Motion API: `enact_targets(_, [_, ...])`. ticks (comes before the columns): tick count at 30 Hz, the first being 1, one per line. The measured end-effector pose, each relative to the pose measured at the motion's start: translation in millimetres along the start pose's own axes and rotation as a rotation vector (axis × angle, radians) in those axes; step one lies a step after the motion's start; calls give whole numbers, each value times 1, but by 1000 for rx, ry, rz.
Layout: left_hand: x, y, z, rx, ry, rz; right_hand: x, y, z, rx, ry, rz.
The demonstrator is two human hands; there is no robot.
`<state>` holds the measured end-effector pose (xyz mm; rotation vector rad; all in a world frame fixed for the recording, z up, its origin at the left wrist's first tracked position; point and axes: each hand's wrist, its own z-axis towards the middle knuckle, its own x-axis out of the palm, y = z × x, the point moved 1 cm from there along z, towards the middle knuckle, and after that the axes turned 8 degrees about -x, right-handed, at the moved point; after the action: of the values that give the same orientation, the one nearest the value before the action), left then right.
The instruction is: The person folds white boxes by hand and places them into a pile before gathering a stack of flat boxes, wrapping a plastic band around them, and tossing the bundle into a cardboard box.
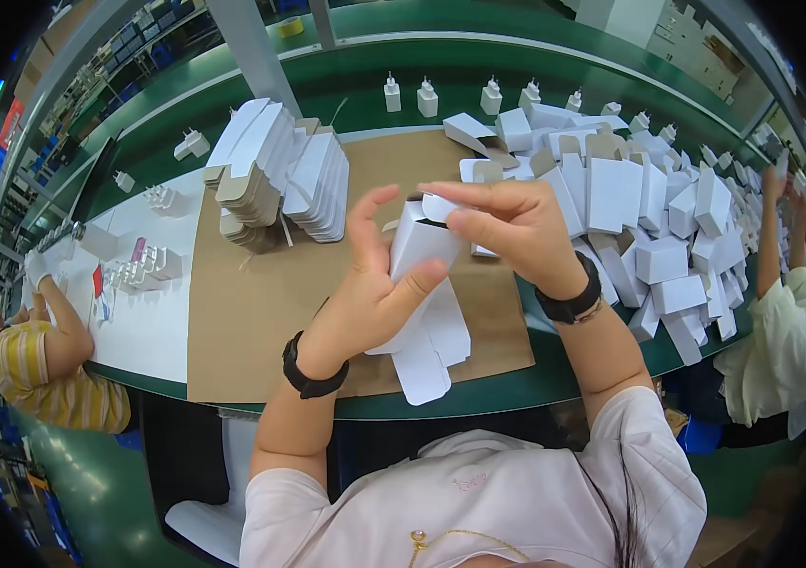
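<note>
My left hand [370, 293] is wrapped round a small white carton box [419, 248], held upright above the work surface. Its thumb presses the near side of the box. At the box's top end, my right hand [512, 218] pinches a flap between thumb and fingers, and a dark gap shows beside that flap. Beneath my hands lie flattened white cartons [426, 346] on a brown cardboard sheet [261, 341]. Both wrists wear black bands.
Stacks of flat white cartons [313, 194] stand at the back left. Folded white boxes [616, 189] are heaped on the right. White plug chargers [427, 97] line the green belt [365, 80] behind. A co-worker in yellow stripes [53, 369] sits left, another in a pale shirt [781, 346] right.
</note>
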<state>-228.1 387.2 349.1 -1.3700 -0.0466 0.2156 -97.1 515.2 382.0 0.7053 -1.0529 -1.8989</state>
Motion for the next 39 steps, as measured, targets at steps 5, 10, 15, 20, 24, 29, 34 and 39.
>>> enact_targets(5, [-2,-7,2,-77,-24,-27,-2,-9,1,-146,92,-30])
enact_targets(10, [-2,-2,3,-77,-10,-73,-5,6,-2,-75,82,-253])
enact_targets(15, [-21,-3,0,-94,-291,961,-75,53,-15,-626,-499,-1335])
enact_targets(20, [-17,0,1,-323,-206,960,-148,36,-29,-291,-605,-1941])
enact_targets(24, [-24,2,1,-327,-256,898,-93,22,-12,-269,-327,-1219])
enact_targets(29, [-28,-6,4,-175,-453,710,6,-17,-13,56,195,-728])
enact_targets(34, [-21,2,10,-166,-459,341,23,-33,-14,65,73,-504])
enact_targets(39, [-15,-4,5,-163,-586,847,6,-31,-9,170,94,-268])
